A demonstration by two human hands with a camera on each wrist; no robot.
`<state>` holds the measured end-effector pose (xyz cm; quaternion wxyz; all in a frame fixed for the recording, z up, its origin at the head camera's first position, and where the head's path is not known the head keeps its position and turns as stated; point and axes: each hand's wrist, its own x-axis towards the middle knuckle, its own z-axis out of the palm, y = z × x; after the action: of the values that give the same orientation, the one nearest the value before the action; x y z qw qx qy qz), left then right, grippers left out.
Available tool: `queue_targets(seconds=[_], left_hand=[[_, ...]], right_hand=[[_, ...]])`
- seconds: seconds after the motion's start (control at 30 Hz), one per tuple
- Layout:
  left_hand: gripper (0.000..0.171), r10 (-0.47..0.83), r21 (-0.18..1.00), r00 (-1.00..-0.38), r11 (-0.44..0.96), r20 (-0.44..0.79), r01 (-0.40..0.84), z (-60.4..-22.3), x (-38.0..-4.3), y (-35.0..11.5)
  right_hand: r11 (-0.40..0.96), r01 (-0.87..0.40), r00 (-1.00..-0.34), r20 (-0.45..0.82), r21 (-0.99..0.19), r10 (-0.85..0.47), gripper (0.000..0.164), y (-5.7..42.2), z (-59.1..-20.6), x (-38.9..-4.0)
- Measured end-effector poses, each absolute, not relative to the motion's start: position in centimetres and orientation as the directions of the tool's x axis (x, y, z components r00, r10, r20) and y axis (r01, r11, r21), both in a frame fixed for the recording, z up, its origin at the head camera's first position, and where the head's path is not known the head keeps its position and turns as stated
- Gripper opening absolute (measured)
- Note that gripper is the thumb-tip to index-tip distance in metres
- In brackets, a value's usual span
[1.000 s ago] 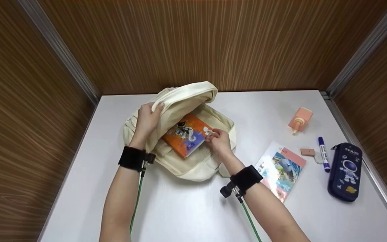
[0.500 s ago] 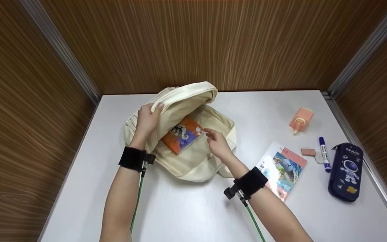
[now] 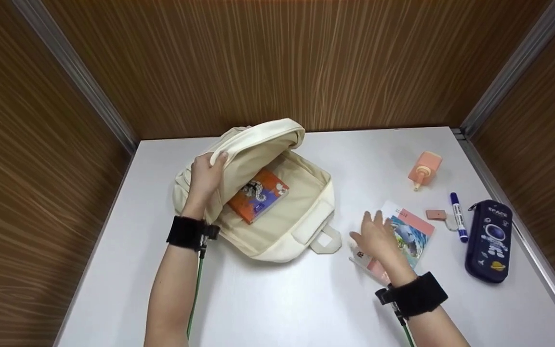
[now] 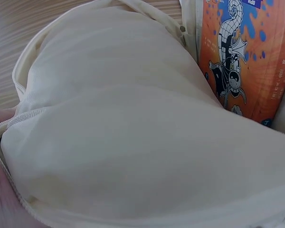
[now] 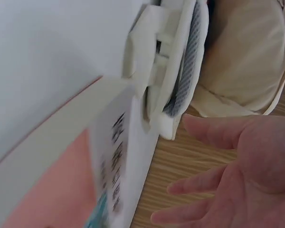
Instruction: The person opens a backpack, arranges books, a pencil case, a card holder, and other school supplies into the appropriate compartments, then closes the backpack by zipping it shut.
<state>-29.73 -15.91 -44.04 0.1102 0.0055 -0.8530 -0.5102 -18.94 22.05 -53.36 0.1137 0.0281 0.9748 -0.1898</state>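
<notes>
A cream backpack (image 3: 301, 212) lies unzipped on the table. My left hand (image 3: 206, 176) pinches the edge of its flap (image 3: 263, 144) and holds it raised; the left wrist view shows the flap's inner lining (image 4: 123, 123). Inside the bag rests an orange and purple book (image 3: 259, 195), partly covered by the flap. To the right of the bag, my right hand (image 3: 376, 236) hovers over a pink and white book (image 3: 415, 238) with spread fingers, holding nothing. In the right wrist view that book's thick spine side (image 5: 109, 137) is close beside the hand (image 5: 237, 175).
At the right lie a navy pencil case (image 3: 489, 241), a blue-capped marker (image 3: 459, 217), a small pink tag-like piece (image 3: 435, 215) and a peach pump bottle (image 3: 425, 169). Wood-grain walls (image 3: 277, 62) enclose the table's back and sides.
My right hand has let go of the orange book inside the bag and moved right and nearer, over the pink and white book. My left hand still holds the flap up.
</notes>
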Motion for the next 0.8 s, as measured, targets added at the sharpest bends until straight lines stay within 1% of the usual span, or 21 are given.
queue_targets(seconds=[0.1,0.2,0.33,0.4,0.53,0.7,0.8], left_hand=[[0.032,-0.125,0.872,-0.977,0.481,0.172,0.091,-44.0,-29.6,-16.0],[0.032,-0.128,0.872,-0.979,0.482,0.160,0.080,-44.0,-29.6,-16.1],[0.032,-0.128,0.875,-0.979,0.478,0.162,0.082,-44.0,-29.6,-16.1],[0.033,-0.129,0.877,-0.978,0.472,0.166,0.087,-44.0,-29.6,-16.0],[0.032,-0.130,0.880,-0.976,0.466,0.173,0.093,-44.1,-29.7,-15.9],[0.032,-0.134,0.877,-0.976,0.471,0.174,0.092,-44.2,-29.7,-15.8],[0.031,-0.136,0.875,-0.974,0.474,0.184,0.099,-44.3,-29.7,-15.8]], right_hand=[[0.940,0.178,-0.954,-0.287,-0.291,0.092,0.088,23.4,-53.8,-18.0],[0.953,0.190,-0.927,-0.363,-0.235,0.095,0.094,23.9,-54.2,-17.4],[0.981,0.073,-0.920,-0.392,-0.179,-0.003,0.092,23.9,-54.7,-17.8],[0.981,0.024,-0.925,-0.376,-0.192,-0.051,0.090,23.9,-54.9,-18.5],[0.963,-0.045,-0.931,-0.340,-0.264,-0.136,0.087,24.3,-55.1,-20.2],[0.939,-0.094,-0.915,-0.344,-0.331,-0.213,0.087,25.0,-55.3,-22.0],[0.934,-0.103,-0.909,-0.350,-0.342,-0.229,0.086,25.2,-55.3,-22.8]])
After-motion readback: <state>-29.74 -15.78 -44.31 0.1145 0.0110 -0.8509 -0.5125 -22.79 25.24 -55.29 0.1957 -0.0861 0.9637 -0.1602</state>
